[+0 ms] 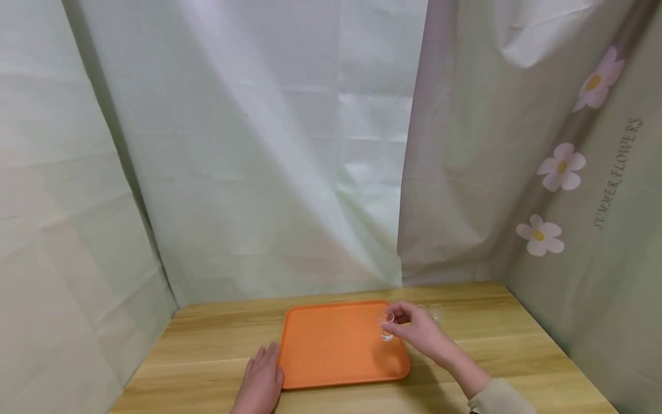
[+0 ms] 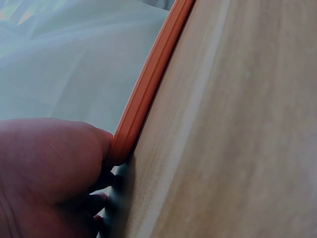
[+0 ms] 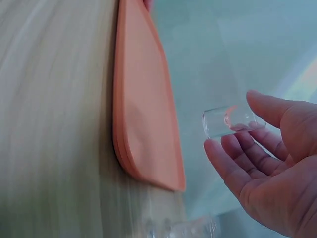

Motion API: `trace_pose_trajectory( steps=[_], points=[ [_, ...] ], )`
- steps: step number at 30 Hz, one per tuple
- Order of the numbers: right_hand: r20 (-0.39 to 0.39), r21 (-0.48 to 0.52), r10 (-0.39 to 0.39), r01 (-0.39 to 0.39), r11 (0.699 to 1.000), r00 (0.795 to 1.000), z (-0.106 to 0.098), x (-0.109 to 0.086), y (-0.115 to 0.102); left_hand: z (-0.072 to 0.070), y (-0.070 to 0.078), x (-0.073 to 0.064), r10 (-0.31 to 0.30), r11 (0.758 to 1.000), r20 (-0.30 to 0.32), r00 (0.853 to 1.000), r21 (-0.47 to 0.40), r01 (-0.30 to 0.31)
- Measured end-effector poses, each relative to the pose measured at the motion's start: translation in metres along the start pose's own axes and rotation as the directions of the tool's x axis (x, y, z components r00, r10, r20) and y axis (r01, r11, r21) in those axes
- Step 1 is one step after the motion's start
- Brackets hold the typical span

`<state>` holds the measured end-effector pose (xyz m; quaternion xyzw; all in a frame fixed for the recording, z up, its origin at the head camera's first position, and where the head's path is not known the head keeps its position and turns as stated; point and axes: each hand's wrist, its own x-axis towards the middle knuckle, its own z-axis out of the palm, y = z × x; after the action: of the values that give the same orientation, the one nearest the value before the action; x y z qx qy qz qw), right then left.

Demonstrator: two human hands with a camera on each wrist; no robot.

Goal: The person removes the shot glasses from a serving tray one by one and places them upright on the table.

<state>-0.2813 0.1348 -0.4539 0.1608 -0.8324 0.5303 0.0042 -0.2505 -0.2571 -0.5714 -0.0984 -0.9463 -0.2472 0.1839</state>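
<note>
My right hand (image 1: 420, 332) pinches a small clear shot glass (image 1: 387, 335) between thumb and fingers, above the right part of an orange tray (image 1: 326, 348). In the right wrist view the glass (image 3: 217, 123) is in the thumb and fingertips, apart from the tray (image 3: 148, 109). At the tray's front left corner lies my left hand (image 1: 260, 378), its fingers along the left edge. The left wrist view has the thumb (image 2: 74, 148) touching the orange rim (image 2: 143, 94); the other fingers are partly hidden behind it.
More clear glasses (image 1: 437, 312) stand on the wooden table (image 1: 476, 333) behind the right hand, partly covered by it. They also show at the bottom of the right wrist view. Pale curtains (image 1: 258, 172) hang behind the table and at both sides.
</note>
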Motion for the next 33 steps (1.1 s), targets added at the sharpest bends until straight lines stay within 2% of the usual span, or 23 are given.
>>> trace_pose_trajectory(
  steps=[4, 9, 15, 18, 25, 33],
  points=[
    [-0.032, -0.044, 0.005, -0.007, 0.999, 0.999, -0.015, -0.004, 0.004, -0.008, 0.008, -0.001, -0.02, 1.0, 0.028, 0.999, -0.014, 0.02],
    [-0.044, -0.004, 0.02, -0.02, 1.0, 0.999, -0.03, -0.006, 0.007, -0.014, 0.016, 0.0, -0.033, 0.999, 0.059, 0.998, -0.013, 0.034],
    [-0.057, 0.051, 0.043, -0.04, 0.998, 0.997, -0.043, -0.008, 0.01, -0.007, 0.009, -0.002, -0.037, 0.999, 0.036, 0.999, 0.002, 0.037],
    [-0.07, 0.063, 0.053, -0.048, 0.997, 0.996, -0.051, -0.009, 0.011, -0.006, 0.007, -0.002, -0.032, 0.999, 0.044, 0.999, 0.006, 0.031],
    [-0.132, 0.018, 0.052, -0.05, 0.999, 0.99, -0.069, -0.011, 0.011, -0.007, 0.003, 0.001, -0.027, 1.0, 0.044, 0.999, -0.01, 0.027],
    [-0.15, -0.013, 0.07, -0.073, 0.997, 0.986, -0.082, -0.019, 0.019, -0.002, 0.0, -0.001, -0.03, 0.999, 0.044, 0.999, 0.015, 0.03]
  ],
)
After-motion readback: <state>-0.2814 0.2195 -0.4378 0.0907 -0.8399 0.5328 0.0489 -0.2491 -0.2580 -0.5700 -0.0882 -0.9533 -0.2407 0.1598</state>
